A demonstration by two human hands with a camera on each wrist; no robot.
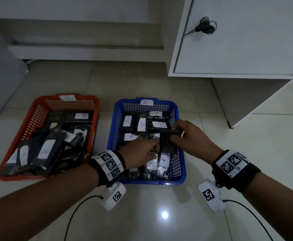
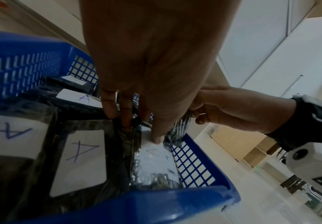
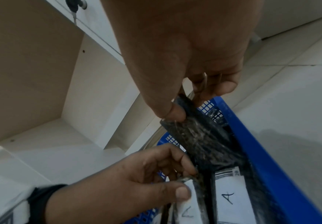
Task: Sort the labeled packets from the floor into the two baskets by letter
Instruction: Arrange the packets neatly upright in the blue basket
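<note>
The blue basket (image 1: 182, 153), tagged A, holds several dark packets with white A labels. My right hand (image 1: 174, 131) pinches the top edge of an upright dark packet (image 1: 166, 146) by the basket's right wall; its A label (image 3: 229, 197) shows at the lower end. Beside it, my left hand (image 1: 155, 151) pinches the top edge of a neighbouring white-labelled packet (image 1: 151, 165) near the front of the basket, with the thumb (image 2: 157, 138) on its label. The red basket (image 1: 38, 101), at the left, holds several packets labelled B.
Both baskets stand side by side on a pale tiled floor (image 1: 159, 80). A white cabinet door (image 1: 238, 40) with a key in its lock hangs at the upper right. Cables from the wrist cameras trail over the tiles near me. No loose packets show on the floor.
</note>
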